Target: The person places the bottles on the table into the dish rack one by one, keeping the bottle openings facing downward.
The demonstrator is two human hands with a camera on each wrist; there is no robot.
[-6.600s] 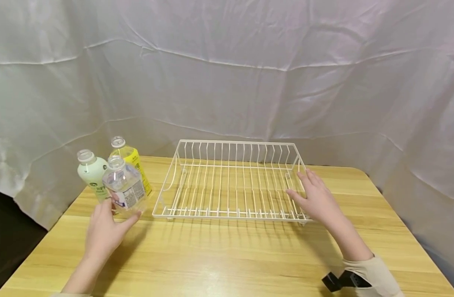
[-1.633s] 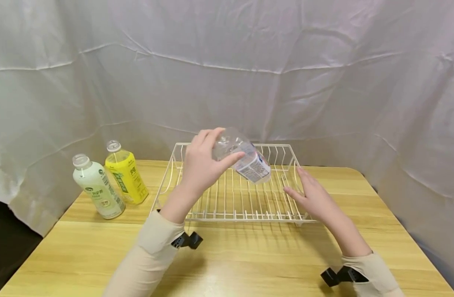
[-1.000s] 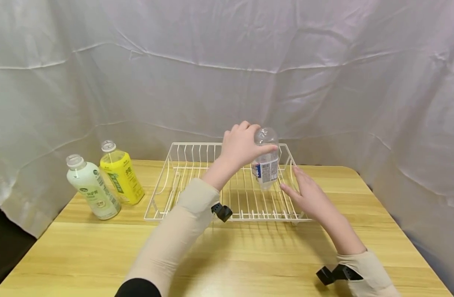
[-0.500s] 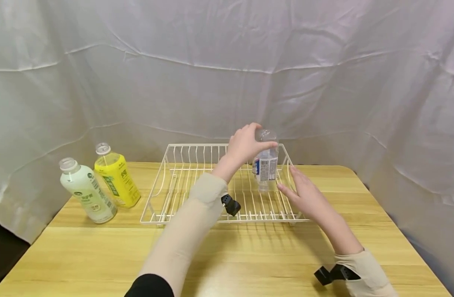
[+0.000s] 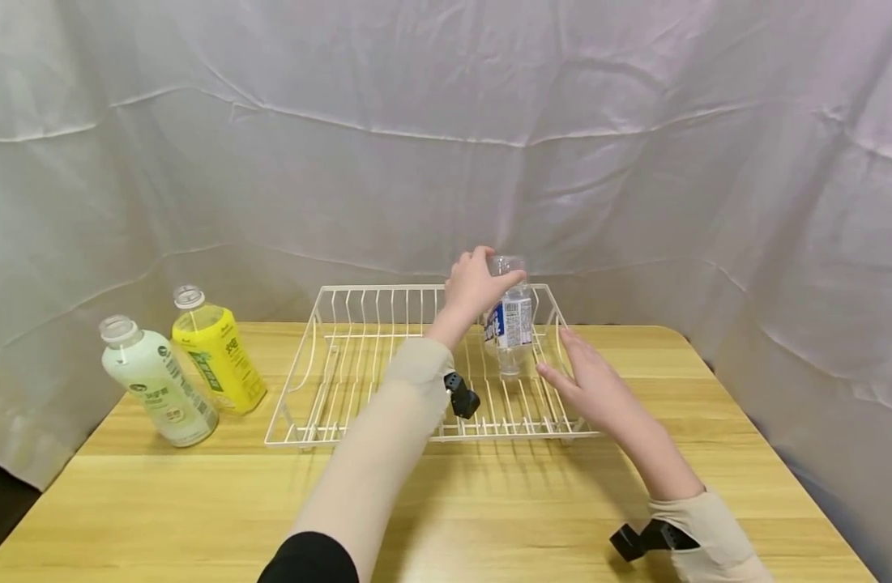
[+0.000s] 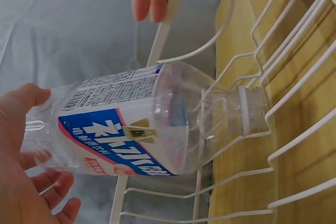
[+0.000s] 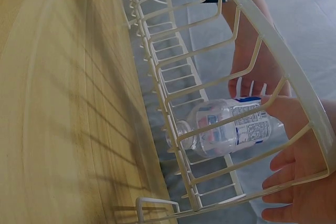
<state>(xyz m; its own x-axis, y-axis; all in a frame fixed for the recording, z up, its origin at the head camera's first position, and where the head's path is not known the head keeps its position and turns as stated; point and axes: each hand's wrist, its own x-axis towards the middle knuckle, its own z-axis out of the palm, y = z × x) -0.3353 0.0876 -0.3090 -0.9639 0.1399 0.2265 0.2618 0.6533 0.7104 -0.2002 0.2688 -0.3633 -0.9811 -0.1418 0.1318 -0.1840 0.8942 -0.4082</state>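
An upside-down clear plastic bottle (image 5: pixel 514 324) with a blue and white label stands neck-down in the white wire dish rack (image 5: pixel 387 437). In the left wrist view, the mouth of the bottle (image 6: pixel 131 124) sits among the rack wires. My left hand (image 5: pixel 475 287) holds the bottle near its upturned base, thumb on one side and fingers on the other. My right hand (image 5: pixel 591 380) rests at the rack's right side, fingers extended along the rim and thumb reaching inward. In the right wrist view, the right hand (image 7: pixel 310 171) is partly behind the rack's rim.
A pale green bottle (image 5: pixel 161 389) and a yellow-labelled bottle (image 5: pixel 219 356), both uncapped, stand upright on the wooden table (image 5: pixel 489 510) left of the rack. A grey cloth (image 5: pixel 416 146) hangs behind the table.
My left hand has carried the clear bottle from beside the other two, turned it upside down and lowered it into the rack's right part. My right hand has stayed at the rack's side.
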